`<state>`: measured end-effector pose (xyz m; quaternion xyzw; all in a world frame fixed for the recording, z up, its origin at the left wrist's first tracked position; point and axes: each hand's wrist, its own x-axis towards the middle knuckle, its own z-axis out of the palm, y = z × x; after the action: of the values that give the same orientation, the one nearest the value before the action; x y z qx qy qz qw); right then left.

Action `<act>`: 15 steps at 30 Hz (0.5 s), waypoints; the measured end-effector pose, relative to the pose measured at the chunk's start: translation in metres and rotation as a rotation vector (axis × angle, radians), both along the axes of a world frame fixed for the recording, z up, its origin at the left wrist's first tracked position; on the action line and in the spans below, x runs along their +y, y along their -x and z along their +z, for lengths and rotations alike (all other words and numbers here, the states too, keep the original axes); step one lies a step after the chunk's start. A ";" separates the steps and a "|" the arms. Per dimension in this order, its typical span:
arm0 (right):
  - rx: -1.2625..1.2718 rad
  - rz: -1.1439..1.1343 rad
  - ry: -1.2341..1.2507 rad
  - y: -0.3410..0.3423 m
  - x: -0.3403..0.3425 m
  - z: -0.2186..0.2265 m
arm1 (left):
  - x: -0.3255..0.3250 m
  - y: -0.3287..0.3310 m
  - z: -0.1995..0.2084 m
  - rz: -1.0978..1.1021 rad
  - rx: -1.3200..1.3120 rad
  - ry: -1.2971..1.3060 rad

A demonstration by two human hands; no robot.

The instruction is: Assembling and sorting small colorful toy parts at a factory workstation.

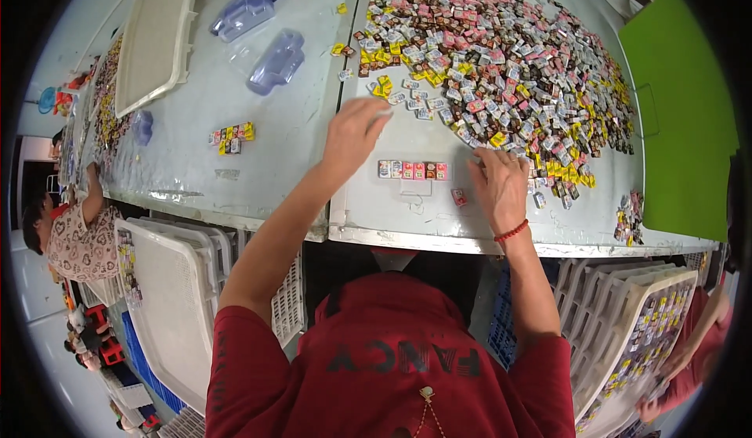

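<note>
A short row of small boxy packets (413, 170), white, pink and brown, lies on the white tabletop in front of me. My left hand (356, 136) is above and left of this row, its fingers curled together. A pale bit shows at the fingertips, too small to name. To the right of the row, my right hand (501, 183) reaches to the near edge of a large heap of the packets (501, 70), thumb and fingers apart. A single brown-and-pink packet (459, 197) lies just left of that hand.
Left of the table seam sit a small packet cluster (232, 136), clear plastic trays (276, 62) and a large white tray (153, 46). A green panel (681, 109) borders the right. Stacked white crates (619, 320) stand below the table edge. Other people work at far left and right.
</note>
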<state>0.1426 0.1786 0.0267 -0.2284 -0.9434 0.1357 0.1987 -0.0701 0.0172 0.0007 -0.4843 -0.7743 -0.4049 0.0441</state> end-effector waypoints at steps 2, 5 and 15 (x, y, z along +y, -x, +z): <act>0.019 0.019 0.020 0.004 -0.006 -0.001 | 0.021 0.022 -0.003 0.037 0.160 0.009; 0.022 0.045 0.003 0.003 -0.011 -0.002 | 0.032 0.047 -0.010 0.031 0.289 0.085; 0.131 0.006 0.135 -0.013 -0.016 0.015 | 0.021 0.022 0.023 0.107 -0.128 -0.166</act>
<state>0.1552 0.1623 0.0414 -0.2292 -0.9177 0.2140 0.2438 -0.0923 0.0382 0.0235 -0.4102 -0.7639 -0.4950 0.0559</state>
